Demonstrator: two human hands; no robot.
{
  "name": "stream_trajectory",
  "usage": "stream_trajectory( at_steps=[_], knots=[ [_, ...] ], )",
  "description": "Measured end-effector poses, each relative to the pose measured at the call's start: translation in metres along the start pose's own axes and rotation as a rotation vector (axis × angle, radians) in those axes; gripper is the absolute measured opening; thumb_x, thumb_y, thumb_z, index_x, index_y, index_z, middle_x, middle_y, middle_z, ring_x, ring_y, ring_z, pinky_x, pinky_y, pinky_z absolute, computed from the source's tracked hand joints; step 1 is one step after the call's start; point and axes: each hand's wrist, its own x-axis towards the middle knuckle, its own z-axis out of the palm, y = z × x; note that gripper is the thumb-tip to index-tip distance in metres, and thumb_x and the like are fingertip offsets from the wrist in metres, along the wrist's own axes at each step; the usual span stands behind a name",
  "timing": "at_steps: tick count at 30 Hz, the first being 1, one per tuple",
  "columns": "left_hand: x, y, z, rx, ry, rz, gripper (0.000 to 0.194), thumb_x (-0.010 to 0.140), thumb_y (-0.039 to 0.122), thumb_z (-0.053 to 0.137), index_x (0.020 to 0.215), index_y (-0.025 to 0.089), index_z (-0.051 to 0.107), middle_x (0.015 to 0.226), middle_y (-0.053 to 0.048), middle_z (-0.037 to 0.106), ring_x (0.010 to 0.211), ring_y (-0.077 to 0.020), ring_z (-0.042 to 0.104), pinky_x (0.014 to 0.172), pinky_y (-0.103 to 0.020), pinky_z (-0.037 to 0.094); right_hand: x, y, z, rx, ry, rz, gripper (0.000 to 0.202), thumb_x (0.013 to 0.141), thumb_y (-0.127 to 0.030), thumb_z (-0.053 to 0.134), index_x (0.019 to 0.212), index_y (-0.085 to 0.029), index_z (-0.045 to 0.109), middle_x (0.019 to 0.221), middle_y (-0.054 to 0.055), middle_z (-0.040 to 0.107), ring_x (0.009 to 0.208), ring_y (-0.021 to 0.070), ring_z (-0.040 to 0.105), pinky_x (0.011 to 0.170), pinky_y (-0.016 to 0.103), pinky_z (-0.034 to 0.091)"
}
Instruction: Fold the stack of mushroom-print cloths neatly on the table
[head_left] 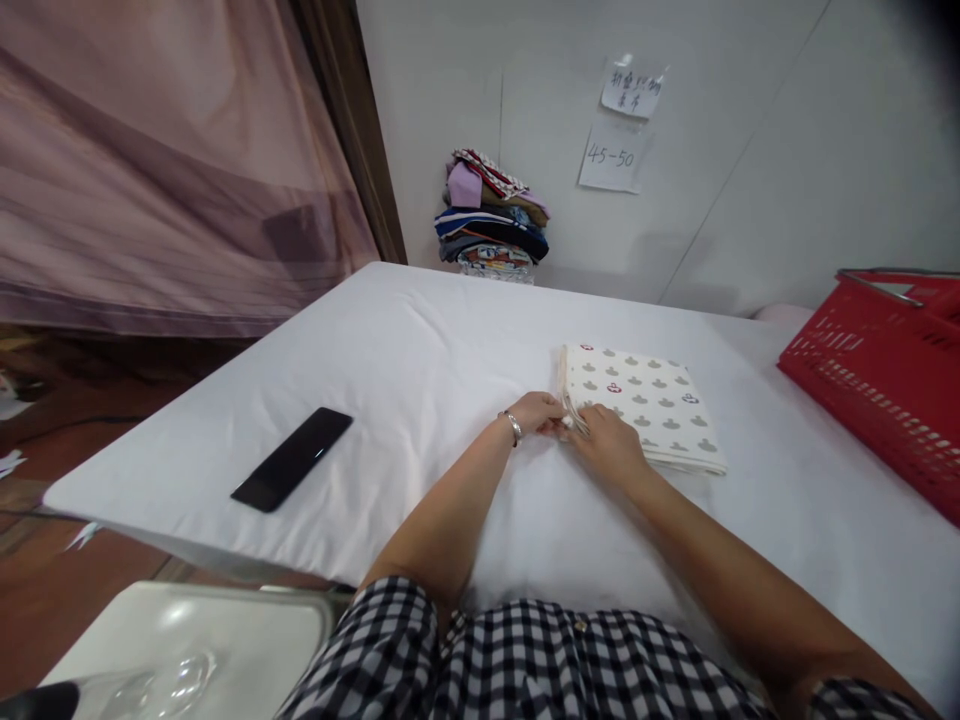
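Note:
A folded cream cloth with grey, red and blue motifs lies on the white-covered table. At its near left corner, my left hand, with a silver bracelet at the wrist, has its fingers pinched on the cloth's edge. Just to the right, my right hand is closed on the same corner, thumb and fingers around the layered edge. The two hands nearly touch, and their fingertips are partly hidden by the cloth and by each other.
A black flat device rests on the left of the table. A red basket stands at the right edge. Behind the table is a stack of folded fabrics by the wall. A white stool is at the lower left.

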Motion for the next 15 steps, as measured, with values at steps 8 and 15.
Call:
stream_trajectory(
  at_steps=[8,15],
  knots=[
    [-0.003,-0.001,-0.008,0.088,0.052,-0.054,0.013,0.078,0.024,0.058,0.072,0.014,0.053,0.077,-0.005,0.069,0.056,-0.01,0.061,0.046,-0.018,0.035,0.007,0.017,-0.008,0.188,-0.009,0.062,0.017,0.083,-0.036,0.047,0.078,-0.022,0.054,0.077,0.001,0.06,0.071,0.0162,0.052,0.059,0.026,0.032],
    [-0.005,0.0,0.009,0.467,0.067,-0.021,0.037,0.069,0.046,0.065,0.05,0.015,0.059,0.049,-0.003,0.059,0.042,-0.0105,0.048,0.048,-0.024,0.037,0.011,0.02,-0.018,0.145,0.014,0.029,0.014,0.08,-0.034,0.047,0.077,-0.022,0.054,0.078,0.0,0.06,0.069,0.0151,0.052,0.057,0.025,0.031]
  ],
)
